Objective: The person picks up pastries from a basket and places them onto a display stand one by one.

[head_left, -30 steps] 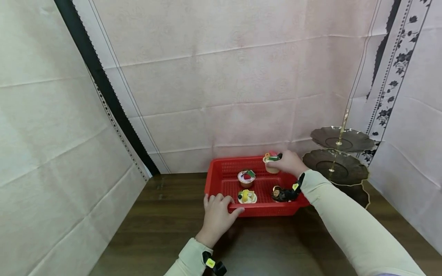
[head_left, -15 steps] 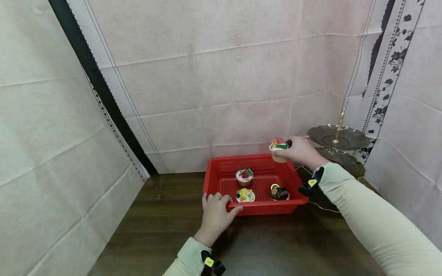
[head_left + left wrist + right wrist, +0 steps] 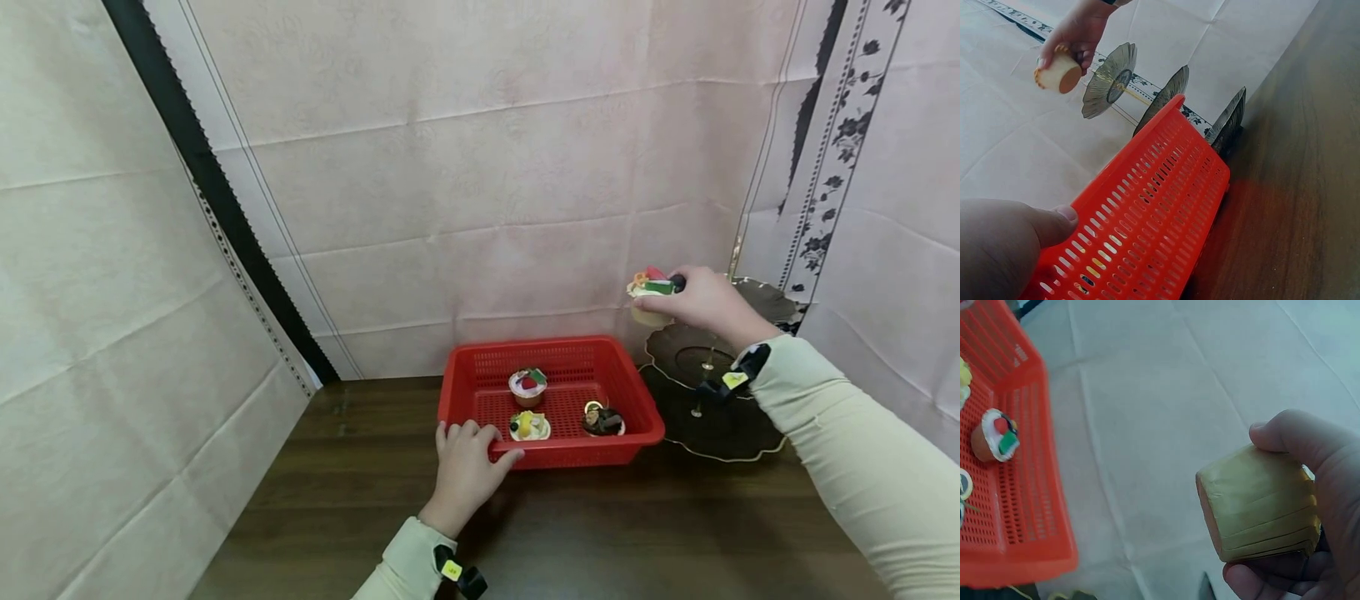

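Observation:
My right hand (image 3: 708, 302) holds a toy cupcake (image 3: 651, 302) in the air, right of the basket and beside the tiered stand (image 3: 686, 354). In the right wrist view the cupcake's pale cup (image 3: 1260, 506) is pinched between thumb and fingers. My left hand (image 3: 467, 471) grips the near rim of the red plastic basket (image 3: 585, 454), thumb outside and fingers over the edge. Inside the basket lie a white-topped cupcake with red and green bits (image 3: 528, 387), a yellow-topped cupcake (image 3: 529, 426) and a dark-topped cupcake (image 3: 603, 420).
The dark scalloped stand has three tiers on a gold pole and stands at the right of the brown wooden table (image 3: 360, 517). White cloth walls (image 3: 480, 167) close off the back and both sides. A black strip (image 3: 217, 183) runs down the left corner.
My right hand has carried the cupcake from above the basket's back right corner up and rightward to the stand. The left hand stays on the basket rim.

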The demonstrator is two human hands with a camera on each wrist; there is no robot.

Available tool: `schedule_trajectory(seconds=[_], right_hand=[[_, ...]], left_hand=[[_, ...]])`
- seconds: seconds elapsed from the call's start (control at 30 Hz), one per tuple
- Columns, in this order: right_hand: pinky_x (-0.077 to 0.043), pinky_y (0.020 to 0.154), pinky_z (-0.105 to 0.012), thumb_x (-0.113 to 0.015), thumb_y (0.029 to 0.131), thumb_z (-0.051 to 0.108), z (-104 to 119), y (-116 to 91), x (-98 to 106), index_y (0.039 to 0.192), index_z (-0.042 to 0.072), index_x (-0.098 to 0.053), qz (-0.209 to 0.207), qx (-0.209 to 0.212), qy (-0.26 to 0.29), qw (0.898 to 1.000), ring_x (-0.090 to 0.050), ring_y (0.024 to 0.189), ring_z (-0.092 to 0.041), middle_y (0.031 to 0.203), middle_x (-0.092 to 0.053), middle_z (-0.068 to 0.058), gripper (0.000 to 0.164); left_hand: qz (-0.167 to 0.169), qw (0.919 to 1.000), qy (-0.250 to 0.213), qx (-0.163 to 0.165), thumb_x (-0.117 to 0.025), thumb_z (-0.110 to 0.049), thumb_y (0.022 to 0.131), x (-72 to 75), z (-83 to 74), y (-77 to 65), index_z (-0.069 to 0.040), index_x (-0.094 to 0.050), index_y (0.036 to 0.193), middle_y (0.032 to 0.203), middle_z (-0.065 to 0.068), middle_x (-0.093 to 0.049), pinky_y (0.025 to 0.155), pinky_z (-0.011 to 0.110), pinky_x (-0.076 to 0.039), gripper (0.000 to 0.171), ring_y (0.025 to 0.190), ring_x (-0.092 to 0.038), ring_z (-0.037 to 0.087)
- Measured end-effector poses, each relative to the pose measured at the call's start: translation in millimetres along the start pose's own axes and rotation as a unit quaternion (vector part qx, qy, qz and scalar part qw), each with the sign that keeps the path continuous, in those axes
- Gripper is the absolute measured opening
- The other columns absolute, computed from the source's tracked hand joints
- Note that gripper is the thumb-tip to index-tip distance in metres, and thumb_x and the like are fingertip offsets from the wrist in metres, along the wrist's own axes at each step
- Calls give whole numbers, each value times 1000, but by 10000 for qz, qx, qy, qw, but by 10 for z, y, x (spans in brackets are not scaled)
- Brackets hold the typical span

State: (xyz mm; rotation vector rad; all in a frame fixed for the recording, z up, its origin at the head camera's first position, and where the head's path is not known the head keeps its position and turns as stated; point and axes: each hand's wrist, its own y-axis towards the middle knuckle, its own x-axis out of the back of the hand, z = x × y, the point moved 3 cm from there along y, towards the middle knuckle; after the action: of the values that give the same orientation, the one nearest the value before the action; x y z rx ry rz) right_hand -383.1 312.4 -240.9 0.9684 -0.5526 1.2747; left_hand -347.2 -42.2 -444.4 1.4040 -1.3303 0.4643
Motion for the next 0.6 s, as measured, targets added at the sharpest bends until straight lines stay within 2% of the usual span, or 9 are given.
schedule_trajectory(seconds=[0.13, 0.3, 0.47, 0.6], right_hand=[[-48, 56, -36, -73, 83, 63, -104, -15, 155, 112, -5, -59, -122, -113, 92, 9998, -58, 72, -26, 92, -64, -17, 76], [-48, 56, -36, -72, 85, 62, -292, -23, 304, 109, -7, -58, -190, -260, 9, 9995, -57, 72, -26, 91, -63, -17, 75], [-47, 56, -36, -71, 86, 61, -441, -51, 383, 105, -7, -59, -206, -357, -105, 9991, -56, 72, -27, 86, -62, -15, 71], [-49, 57, -37, -71, 87, 59, -532, -70, 397, 106, -9, -58, -108, -520, 31, 9986, -57, 72, -26, 87, -63, -16, 71]], left_hand=[[-4, 10000, 53, -7, -78, -56, 82, 2, 0, 0, -18, -72, 100, 100, 3, -64, 112, 72, -21, 42, 100, -54, 26], [-27, 10000, 71, -24, -77, -56, 82, 9, -6, 0, -17, -72, 102, 100, 3, -64, 111, 72, -21, 44, 100, -54, 26], [-25, 10000, 67, -19, -78, -56, 82, 15, -6, -7, -16, -73, 103, 101, 4, -64, 112, 72, -21, 46, 100, -54, 26], [-45, 10000, 71, -35, -78, -56, 82, 14, -9, -9, -16, -73, 104, 101, 4, -64, 112, 72, -22, 46, 101, -54, 26]])
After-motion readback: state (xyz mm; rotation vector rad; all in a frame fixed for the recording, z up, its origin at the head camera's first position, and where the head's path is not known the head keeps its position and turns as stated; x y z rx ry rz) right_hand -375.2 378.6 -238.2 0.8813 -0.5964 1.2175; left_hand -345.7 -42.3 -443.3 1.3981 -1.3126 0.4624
